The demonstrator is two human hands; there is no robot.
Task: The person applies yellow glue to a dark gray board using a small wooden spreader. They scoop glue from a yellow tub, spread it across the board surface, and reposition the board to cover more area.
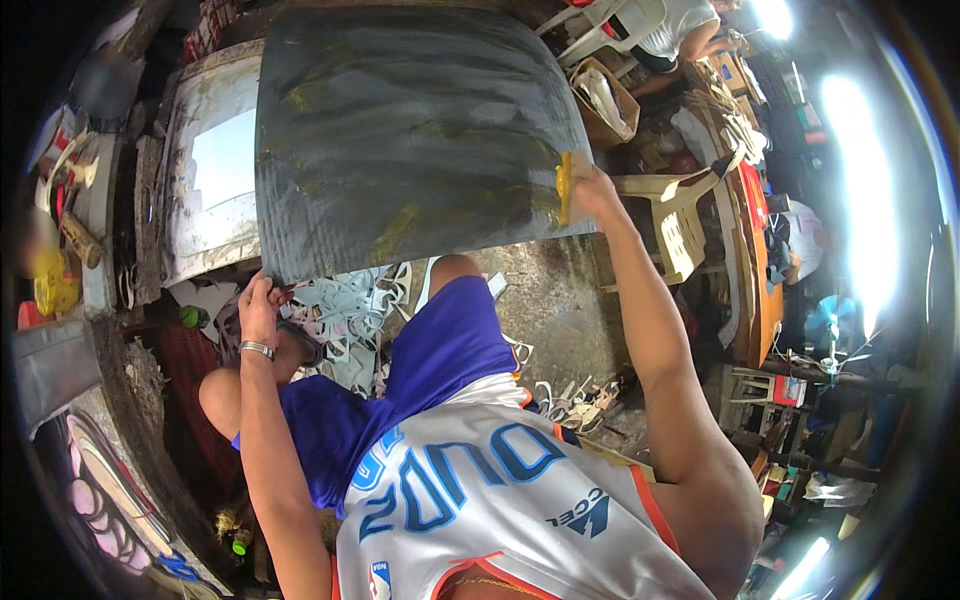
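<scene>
A large dark grey sheet [420,130] lies spread out in front of me, streaked with a wet-looking film and patches of yellow. My left hand [259,312] is closed at its near left corner, pinching the edge. At the right edge of the sheet, my right hand [590,192] is closed around a flat yellow spreader [564,188]. The spreader stands on edge against the surface, with yellow smears beside it. Part of its grip is hidden by my fingers.
Left of the sheet is a stained white board [215,240]. Pale cut scraps [340,320] litter the floor below. To the right stand a cream plastic chair [680,235], a cardboard box [607,100] and a cluttered workbench [765,300]. Another person [680,30] sits at the far right.
</scene>
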